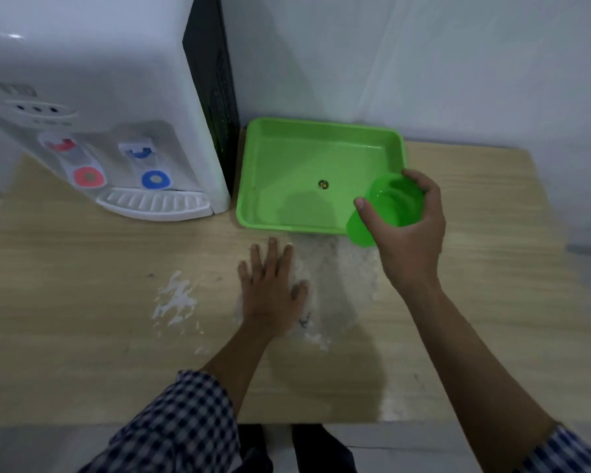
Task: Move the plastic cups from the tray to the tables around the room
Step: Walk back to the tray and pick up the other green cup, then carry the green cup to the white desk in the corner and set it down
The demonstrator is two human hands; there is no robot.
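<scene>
A person stands at a light wooden table (82, 302) that sits against a white wall (423, 63). The right hand (410, 227) holds a green plastic cup (389, 206). The fingers and thumb wrap around the cup's side. The cup is tilted, with its open mouth turned up and away from the person. It is at the near right corner of the green tray (287, 158), partly over the tray's edge and partly over the table.

The tray is a shallow box shape. It sits flat on the table, close to the wall. Its floor is bare but for a small round mark (323, 184) in the middle.

The left hand (273, 288) lies flat on the table with the fingers spread wide. It holds nothing. It is just in front of the tray, on a pale worn patch (338, 285) of the wood.

A white water dispenser (116, 114) stands on the table just left of the tray. It has a red tap (88, 176) and a blue tap (156, 180) over a drip grate (154, 203). Both arms wear rolled-up checked sleeves (185, 421).
</scene>
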